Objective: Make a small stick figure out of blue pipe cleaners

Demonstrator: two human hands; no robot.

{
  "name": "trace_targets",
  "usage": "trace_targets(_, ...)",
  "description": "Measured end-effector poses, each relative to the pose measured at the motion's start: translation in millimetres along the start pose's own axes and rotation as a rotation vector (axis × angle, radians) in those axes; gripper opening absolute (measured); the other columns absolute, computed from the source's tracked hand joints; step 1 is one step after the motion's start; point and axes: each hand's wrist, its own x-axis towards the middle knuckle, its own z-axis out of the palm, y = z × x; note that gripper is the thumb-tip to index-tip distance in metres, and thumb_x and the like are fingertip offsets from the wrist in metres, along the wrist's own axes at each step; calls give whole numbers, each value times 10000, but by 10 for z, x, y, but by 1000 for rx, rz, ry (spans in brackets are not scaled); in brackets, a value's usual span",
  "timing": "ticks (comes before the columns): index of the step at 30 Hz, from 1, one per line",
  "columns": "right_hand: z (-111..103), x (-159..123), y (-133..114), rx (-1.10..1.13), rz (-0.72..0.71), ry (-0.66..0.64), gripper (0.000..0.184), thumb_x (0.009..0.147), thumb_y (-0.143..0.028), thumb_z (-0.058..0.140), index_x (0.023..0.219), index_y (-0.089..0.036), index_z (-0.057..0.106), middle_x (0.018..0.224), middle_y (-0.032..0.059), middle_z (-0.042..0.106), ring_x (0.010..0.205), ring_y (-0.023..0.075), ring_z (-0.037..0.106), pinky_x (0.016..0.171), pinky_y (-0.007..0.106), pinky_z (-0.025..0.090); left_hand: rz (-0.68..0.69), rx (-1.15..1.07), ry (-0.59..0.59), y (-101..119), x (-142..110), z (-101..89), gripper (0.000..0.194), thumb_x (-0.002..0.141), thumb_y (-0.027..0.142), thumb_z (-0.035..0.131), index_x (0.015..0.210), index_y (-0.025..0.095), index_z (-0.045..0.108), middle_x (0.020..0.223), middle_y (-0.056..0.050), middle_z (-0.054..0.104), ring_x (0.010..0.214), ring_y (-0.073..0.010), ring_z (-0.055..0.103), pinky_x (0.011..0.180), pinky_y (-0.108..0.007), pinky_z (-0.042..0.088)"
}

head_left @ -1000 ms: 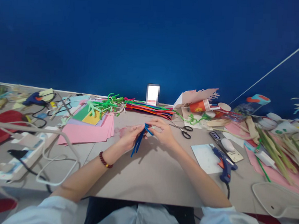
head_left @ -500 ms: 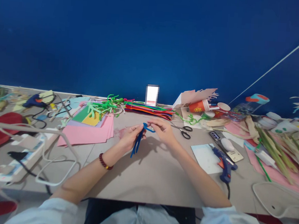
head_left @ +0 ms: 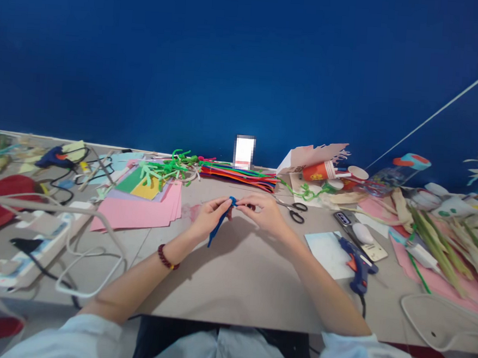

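Blue pipe cleaners (head_left: 218, 229) are held between my two hands above the middle of the table. My left hand (head_left: 209, 218) is closed round them, with their straight ends hanging below the fingers. At the top they bend into a small knot or loop, which my left thumb and finger pinch. My right hand (head_left: 263, 211) pinches a bit of the blue pipe cleaner just right of that knot. Its fingertips partly cover the piece. Behind my hands lies a bundle of multicoloured pipe cleaners (head_left: 239, 178).
Scissors (head_left: 297, 211) lie beyond my right hand. A blue glue gun (head_left: 359, 266) rests by white paper (head_left: 319, 253) and a phone (head_left: 345, 219). Pink sheets (head_left: 134, 213) and green pipe cleaner pieces (head_left: 174, 169) are on the left, with a power strip (head_left: 41, 247) nearer the edge.
The small blue loop between my hands has been drawn in, and my right fingertips have come closer to the knot. The hanging ends now sit closer together.
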Motion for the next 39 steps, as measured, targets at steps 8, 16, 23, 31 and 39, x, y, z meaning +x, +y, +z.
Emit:
trace_targets(8, -25, 23, 48, 92, 73, 11, 188, 791, -273, 652, 959, -210, 709, 801, 36, 683, 721, 146, 579, 636, 267, 432, -61, -34, -118, -7, 8, -30, 343, 755, 494, 621, 758, 151, 642, 555, 32, 465, 452, -69, 420, 448, -212, 329)
trace_targets(16, -65, 18, 213, 517, 258, -302, 266, 730, -333, 699, 952, -189, 729, 889, 46, 677, 786, 147, 618, 745, 286, 482, -160, 18, -391, 95, -35, -107, 376, 773, 499, 597, 757, 133, 681, 494, 22, 465, 438, -80, 407, 459, -227, 311)
trace_targets(23, -36, 2, 260, 532, 269, -323, 248, 748, -322, 691, 963, -204, 729, 845, 19, 634, 772, 121, 597, 760, 262, 476, -217, -94, -435, 49, -16, -93, 426, 736, 534, 634, 751, 110, 678, 534, 4, 491, 482, -95, 459, 501, -237, 357)
trace_targets(31, -115, 28, 198, 440, 246, -260, 226, 745, -325, 686, 927, -197, 728, 892, 40, 623, 819, 142, 610, 772, 281, 490, -241, -94, -408, 27, 34, -162, 282, 739, 381, 693, 870, 133, 721, 737, -65, 648, 683, -142, 576, 675, -245, 430)
trace_targets(39, -80, 14, 314, 385, 263, -204, 273, 751, -332, 679, 980, -185, 699, 872, 48, 670, 759, 147, 610, 712, 293, 484, -112, -166, -243, -27, 66, -85, 411, 687, 258, 750, 1075, 186, 634, 861, -43, 679, 689, -104, 598, 713, -232, 462)
